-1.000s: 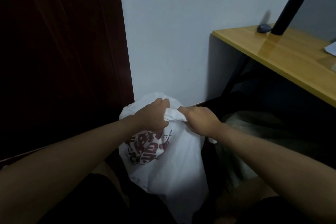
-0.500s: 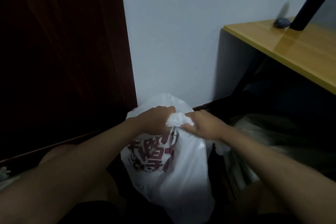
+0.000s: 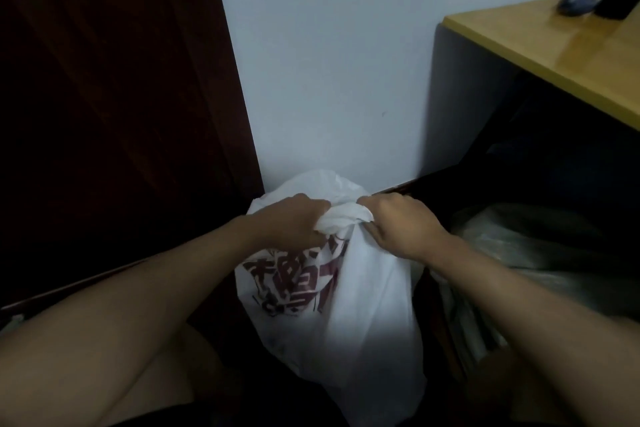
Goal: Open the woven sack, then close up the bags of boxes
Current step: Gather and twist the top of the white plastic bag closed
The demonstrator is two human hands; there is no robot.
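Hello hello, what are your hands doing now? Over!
Left hand and right hand both grip the white bag top. Top bunched up between them. Nothing in the way.

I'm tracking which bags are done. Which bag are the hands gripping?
The white bag with red print; left hand and right hand grip its bunched top. The clear bag lies untouched.

you're looking at dark red printed characters on the white bag [image 3: 363, 305], creased and not legible.
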